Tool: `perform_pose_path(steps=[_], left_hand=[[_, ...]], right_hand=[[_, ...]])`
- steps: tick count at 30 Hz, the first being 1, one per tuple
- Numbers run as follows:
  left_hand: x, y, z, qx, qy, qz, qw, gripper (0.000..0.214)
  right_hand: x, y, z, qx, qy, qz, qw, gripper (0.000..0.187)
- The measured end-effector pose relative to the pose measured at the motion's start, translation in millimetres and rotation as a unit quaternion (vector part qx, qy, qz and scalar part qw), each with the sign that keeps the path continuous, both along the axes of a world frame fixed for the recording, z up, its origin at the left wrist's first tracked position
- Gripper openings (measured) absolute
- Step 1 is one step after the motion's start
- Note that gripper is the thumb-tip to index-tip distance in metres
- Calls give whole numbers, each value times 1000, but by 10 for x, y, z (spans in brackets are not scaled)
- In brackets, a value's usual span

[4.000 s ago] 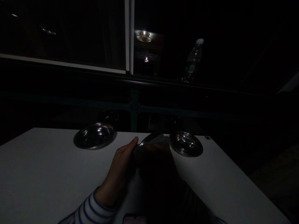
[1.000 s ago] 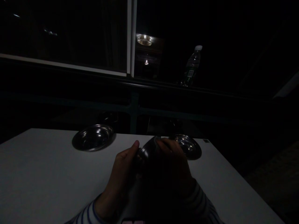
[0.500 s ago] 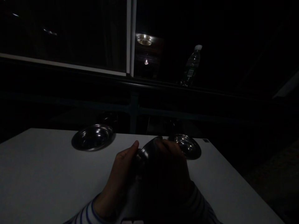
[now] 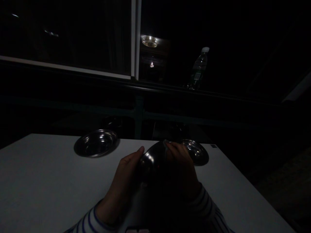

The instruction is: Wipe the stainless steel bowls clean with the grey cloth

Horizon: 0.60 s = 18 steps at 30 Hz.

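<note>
Between my hands, over the near middle of the table, a shiny metal dish [image 4: 149, 163] is held tilted. My left hand [image 4: 125, 176] grips its left edge, thumb up along the rim. My right hand [image 4: 182, 168] is closed at the dish's upper right, fingers bent over the rim. Deep shadow hides the lower fingers and most of the dish's right side, and whether the right hand also has something thin in it I cannot make out. Beyond my hands lie two metal dishes, one at the left [image 4: 96, 144] and one at the right [image 4: 196, 152], partly behind my right hand.
The white table [image 4: 48, 184] ends at a far edge just past the dishes. A plastic bottle [image 4: 199, 69] with a white cap stands on the dark window ledge. A pale window frame [image 4: 135, 38] rises behind. The surroundings are very dark.
My right hand has shifted slightly over the rim, its fingers now a little lower and more of the held dish's surface showing. My left hand keeps its hold.
</note>
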<state>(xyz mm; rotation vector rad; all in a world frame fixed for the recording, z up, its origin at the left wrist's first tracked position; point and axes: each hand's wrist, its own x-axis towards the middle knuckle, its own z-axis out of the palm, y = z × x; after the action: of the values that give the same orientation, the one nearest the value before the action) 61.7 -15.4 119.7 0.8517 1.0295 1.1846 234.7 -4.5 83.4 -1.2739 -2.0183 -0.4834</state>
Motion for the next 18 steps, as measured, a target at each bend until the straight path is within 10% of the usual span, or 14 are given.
perform_pose_path(steps=[18], left_hand=[[6, 32, -153, -19, -17, -37, 999, 33]], right_hand=[[-99, -36, 1, -24, -26, 12, 999, 36]])
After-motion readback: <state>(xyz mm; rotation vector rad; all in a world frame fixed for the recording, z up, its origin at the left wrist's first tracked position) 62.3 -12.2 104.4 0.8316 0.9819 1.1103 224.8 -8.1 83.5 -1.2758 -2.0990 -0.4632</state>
